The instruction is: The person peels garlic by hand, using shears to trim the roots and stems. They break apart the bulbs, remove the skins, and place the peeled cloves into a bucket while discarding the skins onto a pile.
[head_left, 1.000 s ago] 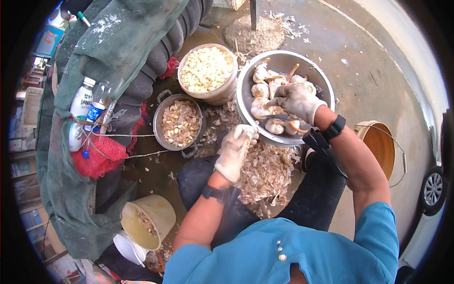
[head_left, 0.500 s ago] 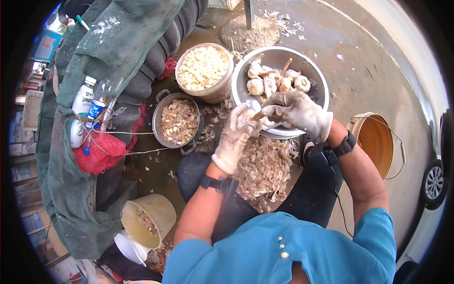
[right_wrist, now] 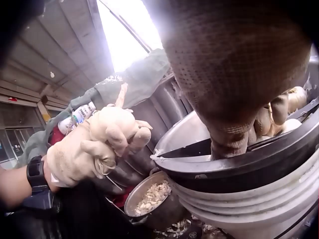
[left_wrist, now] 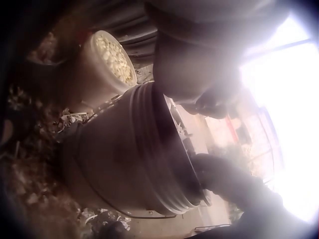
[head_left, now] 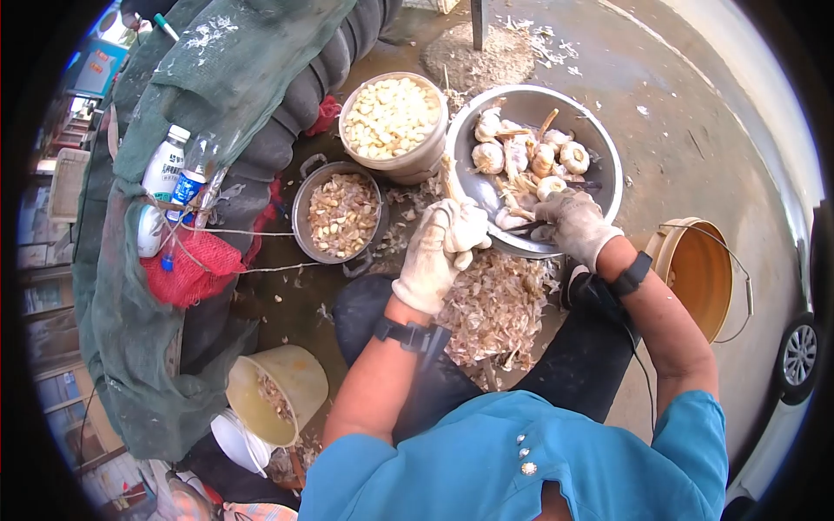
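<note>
My gloved left hand (head_left: 434, 259) grips a garlic bulb (head_left: 467, 224) between the peeled-garlic bucket and the metal basin, its dry stalk pointing up. In the right wrist view, the fingers are curled around this bulb. My gloved right hand (head_left: 577, 227) reaches over the near rim of the metal basin (head_left: 612, 165). Its thumb and fingers pinch a dark, flat knife (right_wrist: 187, 151); the handle is hidden by the hand. Several whole garlic bulbs (head_left: 574, 157) with stalks lie beyond it in the basin.
A bucket of peeled cloves (head_left: 391, 117) stands left of the basin. Nearby is a pot of unpeeled cloves (head_left: 339, 217). Garlic skins (head_left: 495, 313) heap between the knees. A tan bucket (head_left: 702, 278) stands right; a tipped pale bucket (head_left: 304, 386) is lower left.
The hands met over the basin's near edge half a second ago. Now they are apart: the left has moved back with an upright garlic bulb, and the right is down in the basin at the knife.
</note>
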Demonstrator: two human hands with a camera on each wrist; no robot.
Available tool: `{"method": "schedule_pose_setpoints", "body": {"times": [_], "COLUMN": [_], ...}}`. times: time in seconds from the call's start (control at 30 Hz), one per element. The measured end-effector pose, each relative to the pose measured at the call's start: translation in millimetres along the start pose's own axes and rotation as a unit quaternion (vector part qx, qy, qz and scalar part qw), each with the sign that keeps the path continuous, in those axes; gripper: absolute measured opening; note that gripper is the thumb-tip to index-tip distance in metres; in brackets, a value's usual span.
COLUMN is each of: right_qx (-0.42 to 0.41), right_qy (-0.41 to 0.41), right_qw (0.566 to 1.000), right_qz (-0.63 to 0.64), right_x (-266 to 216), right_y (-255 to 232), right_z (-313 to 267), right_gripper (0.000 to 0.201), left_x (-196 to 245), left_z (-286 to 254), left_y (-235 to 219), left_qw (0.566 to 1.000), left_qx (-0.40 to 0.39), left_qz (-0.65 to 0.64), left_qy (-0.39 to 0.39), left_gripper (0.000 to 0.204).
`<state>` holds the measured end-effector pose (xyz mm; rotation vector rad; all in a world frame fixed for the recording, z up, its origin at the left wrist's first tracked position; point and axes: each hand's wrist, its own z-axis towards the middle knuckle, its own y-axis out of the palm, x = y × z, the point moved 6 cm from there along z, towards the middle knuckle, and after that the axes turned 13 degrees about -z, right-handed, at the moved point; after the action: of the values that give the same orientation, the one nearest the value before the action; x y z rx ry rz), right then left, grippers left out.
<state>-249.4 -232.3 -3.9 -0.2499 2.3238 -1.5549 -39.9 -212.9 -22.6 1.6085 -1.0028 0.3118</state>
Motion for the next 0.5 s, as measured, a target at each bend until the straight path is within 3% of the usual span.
{"method": "schedule_pose_setpoints", "body": {"times": [0.03,0.07,0.13,0.17,0.3,0.4,0.43,0.5], "right_qx": [0.054,0.054,-0.002,0.065,0.165,0.107,0.079,0.047], "right_qy": [-0.009,-0.011,0.05,0.024,-0.026,-0.045,-0.028,-0.021], "right_qw": [0.998,0.998,0.99,0.945,0.929,0.95,0.927,0.918], "right_qz": [0.021,0.02,0.129,0.321,0.331,0.289,0.366,0.392], "right_x": [-2.0,-2.0,2.2,5.9,-23.6,-53.9,-60.0,-66.9], "right_y": [-6.3,-9.1,-12.8,-2.2,-20.9,-34.6,-29.7,-14.2], "right_z": [-1.9,-3.3,-7.5,-7.1,-23.2,-39.4,-44.8,-53.7], "right_gripper": [0.043,0.043,0.039,0.033,0.023,0.018,0.015,0.016], "left_x": [1.5,2.2,4.9,5.3,8.9,19.1,20.4,18.4], "left_z": [-1.6,-3.2,-6.6,-9.2,-20.0,-31.4,-35.2,-40.4], "left_y": [1.9,2.1,0.8,-0.9,-2.7,3.0,3.7,2.5], "left_qw": [0.999,0.998,0.996,0.995,0.993,0.993,0.994,0.993], "left_qx": [0.027,0.054,0.07,0.085,0.101,0.088,0.063,0.04], "left_qz": [0.01,0.019,0.017,0.016,0.039,0.074,0.087,0.11], "left_qy": [-0.019,-0.036,-0.045,-0.057,-0.048,-0.005,-0.008,0.001], "left_gripper": [0.053,0.059,0.062,0.065,0.069,0.067,0.066,0.064]}}
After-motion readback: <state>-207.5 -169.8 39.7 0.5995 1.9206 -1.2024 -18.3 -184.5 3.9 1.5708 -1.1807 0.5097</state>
